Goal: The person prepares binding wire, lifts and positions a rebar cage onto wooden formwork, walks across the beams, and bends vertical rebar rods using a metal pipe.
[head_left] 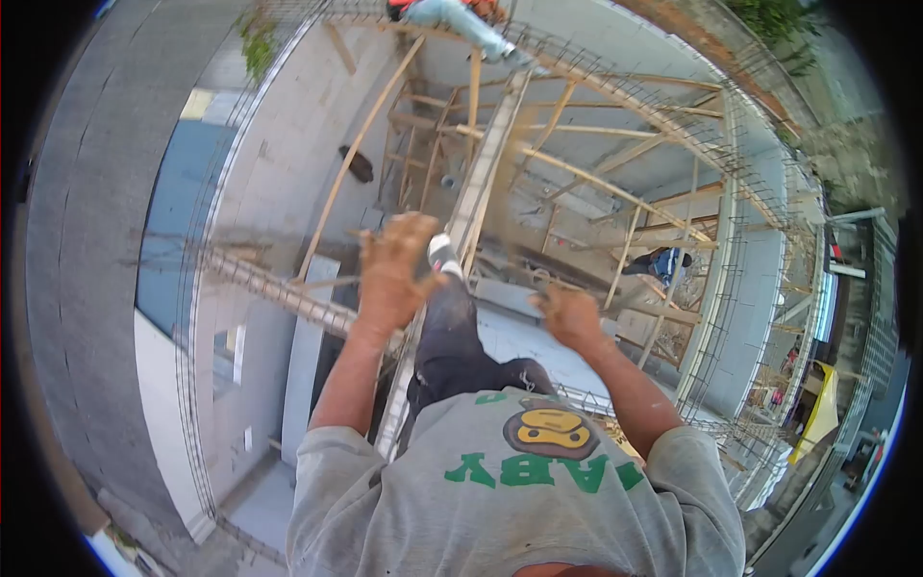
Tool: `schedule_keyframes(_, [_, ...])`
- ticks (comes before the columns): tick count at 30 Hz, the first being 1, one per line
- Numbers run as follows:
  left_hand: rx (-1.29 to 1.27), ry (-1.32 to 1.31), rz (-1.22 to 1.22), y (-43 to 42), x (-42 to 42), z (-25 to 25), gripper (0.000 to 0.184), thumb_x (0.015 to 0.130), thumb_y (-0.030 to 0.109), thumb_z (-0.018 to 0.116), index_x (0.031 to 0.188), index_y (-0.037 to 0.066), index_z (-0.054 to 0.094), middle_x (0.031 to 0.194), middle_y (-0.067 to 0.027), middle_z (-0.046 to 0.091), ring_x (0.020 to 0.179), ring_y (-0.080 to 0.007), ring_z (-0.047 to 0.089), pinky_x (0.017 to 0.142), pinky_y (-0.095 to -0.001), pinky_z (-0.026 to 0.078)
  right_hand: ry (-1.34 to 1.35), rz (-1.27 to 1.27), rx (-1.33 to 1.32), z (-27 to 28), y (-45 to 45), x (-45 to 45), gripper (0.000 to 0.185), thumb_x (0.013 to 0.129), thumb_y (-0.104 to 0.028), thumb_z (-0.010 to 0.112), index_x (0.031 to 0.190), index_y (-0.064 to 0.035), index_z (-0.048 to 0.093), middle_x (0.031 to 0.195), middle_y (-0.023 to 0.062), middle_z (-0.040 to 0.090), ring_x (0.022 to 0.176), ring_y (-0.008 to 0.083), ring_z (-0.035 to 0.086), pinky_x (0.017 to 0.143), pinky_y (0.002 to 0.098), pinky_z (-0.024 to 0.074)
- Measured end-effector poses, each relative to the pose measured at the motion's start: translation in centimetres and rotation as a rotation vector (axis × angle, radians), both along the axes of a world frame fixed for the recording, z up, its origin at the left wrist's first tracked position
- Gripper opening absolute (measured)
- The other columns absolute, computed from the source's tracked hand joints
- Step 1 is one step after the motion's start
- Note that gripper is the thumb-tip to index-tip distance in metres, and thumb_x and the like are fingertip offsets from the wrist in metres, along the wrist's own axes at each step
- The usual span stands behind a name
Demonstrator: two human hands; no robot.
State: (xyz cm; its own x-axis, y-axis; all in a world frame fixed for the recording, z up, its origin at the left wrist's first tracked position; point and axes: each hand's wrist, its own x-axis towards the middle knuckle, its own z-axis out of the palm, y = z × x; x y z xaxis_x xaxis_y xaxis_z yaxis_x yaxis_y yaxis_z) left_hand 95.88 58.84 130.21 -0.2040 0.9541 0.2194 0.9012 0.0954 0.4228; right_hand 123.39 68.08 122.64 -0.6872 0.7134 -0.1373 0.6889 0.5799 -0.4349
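My left hand (394, 274) is held out in front of me with its fingers spread and holds nothing. It is just left of my shoe (443, 256), which stands on a narrow beam (488, 159) high above the floor. To the right, my right hand (567, 315) hangs in the air over the space below, blurred, with its fingers partly bent; whether anything is between them is too blurred to tell. Neither hand visibly touches the beam or the rebar. My dark trousers (452, 332) show between my arms.
A person in jeans (452, 17) sits at the top on the rebar. Another person (663, 264) is lower down at the right. Wooden poles (596, 183) criss-cross below. A rebar cage (279, 288) joins from the left, beside a wall opening (229, 356).
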Motion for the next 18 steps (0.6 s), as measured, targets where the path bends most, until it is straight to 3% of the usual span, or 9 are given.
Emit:
schedule_keyframes(1, [-0.150,0.038,0.201,-3.3,-2.7,-5.0,0.067,0.073,0.040,0.067,0.130,0.014,0.043,0.129,-0.0127,0.047,0.123,-0.0295,0.040,0.104,-0.0573,0.020,0.071,-0.030,0.071,-2.2,0.0,3.0,0.035,0.087,-0.038,0.052,0.082,-0.0040,0.054,0.060,0.0187,0.059,0.061,0.0386,0.060,0.053,0.0492,0.0443])
schedule_keyframes(3, [-0.523,0.179,0.481,-13.6,-6.9,-14.4,0.062,0.082,0.053,0.053,0.127,0.011,0.047,0.126,-0.0172,0.049,0.121,-0.0338,0.041,0.103,-0.0587,0.020,0.039,-0.300,-0.073,-4.3,0.1,8.2,0.045,0.089,-0.043,0.049,0.077,0.0004,0.054,0.059,0.0223,0.055,0.057,0.0411,0.056,0.053,0.0478,0.0434])
schedule_keyframes(4, [-0.860,0.147,0.570,-18.5,-7.6,-16.2,0.065,0.082,0.058,0.048,0.124,0.009,0.050,0.124,-0.0173,0.052,0.122,-0.0347,0.041,0.102,-0.0589,0.021,0.046,-0.440,-0.148,-5.7,0.2,10.8,0.050,0.090,-0.045,0.048,0.074,0.0023,0.053,0.058,0.0229,0.053,0.054,0.0400,0.055,0.052,0.0468,0.0433])
schedule_keyframes(6, [-1.464,-0.091,0.759,-26.3,-8.0,-17.0,0.073,0.082,0.067,0.039,0.126,0.009,0.051,0.130,-0.0171,0.048,0.125,-0.0338,0.041,0.103,-0.0583,0.021,0.152,-0.612,-0.318,-6.3,-0.7,14.6,0.054,0.090,-0.048,0.047,0.068,0.0010,0.053,0.052,0.0165,0.049,0.045,0.0285,0.051,0.048,0.0402,0.0438])
schedule_keyframes(9, [-1.537,-0.202,0.790,-30.9,-3.6,-16.4,0.078,0.080,0.069,0.040,0.120,0.004,0.055,0.124,-0.0185,0.053,0.119,-0.0325,0.048,0.100,-0.0521,0.031,0.005,-0.893,-0.612,-1.7,-3.3,16.6,0.051,0.090,-0.047,0.049,0.064,-0.0019,0.051,0.051,0.0077,0.045,0.042,0.0167,0.046,0.044,0.0329,0.0429])
schedule_keyframes(13, [-1.439,-0.517,0.905,-33.9,0.7,-20.3,0.080,0.078,0.068,0.048,0.117,-0.002,0.054,0.108,-0.0205,0.062,0.097,-0.0314,0.063,0.088,-0.0491,0.043,0.136,-0.863,-0.647,-1.0,-5.7,20.1,0.048,0.089,-0.045,0.052,0.064,-0.0036,0.053,0.052,0.0029,0.046,0.042,0.0123,0.046,0.042,0.0278,0.0431])
schedule_keyframes(15, [-1.415,-0.823,1.022,-32.8,1.4,-21.3,0.081,0.079,0.067,0.050,0.121,-0.002,0.050,0.109,-0.0193,0.062,0.094,-0.0316,0.064,0.086,-0.0474,0.044,0.254,-0.847,-0.679,-0.9,-6.1,21.8,0.048,0.088,-0.045,0.053,0.066,-0.0024,0.054,0.052,0.0026,0.045,0.043,0.0125,0.047,0.042,0.0281,0.0444])
schedule_keyframes(16, [-1.430,-0.882,0.981,-30.6,1.9,-19.0,0.079,0.082,0.065,0.047,0.126,-0.001,0.044,0.115,-0.0198,0.059,0.099,-0.0342,0.061,0.090,-0.0473,0.041,0.292,-0.833,-0.679,-1.0,-6.0,22.1,0.047,0.087,-0.045,0.055,0.069,-0.0013,0.056,0.053,0.0020,0.046,0.044,0.0120,0.048,0.045,0.0281,0.0470])
schedule_keyframes(18, [-1.418,-0.959,0.961,-32.0,1.0,-23.7,0.077,0.083,0.063,0.045,0.126,-0.001,0.043,0.118,-0.0197,0.057,0.105,-0.0339,0.058,0.092,-0.0479,0.039,0.312,-0.803,-0.717,-0.5,-5.4,21.2,0.047,0.086,-0.045,0.056,0.069,-0.0009,0.057,0.054,0.0016,0.046,0.045,0.0115,0.049,0.046,0.0285,0.0484])
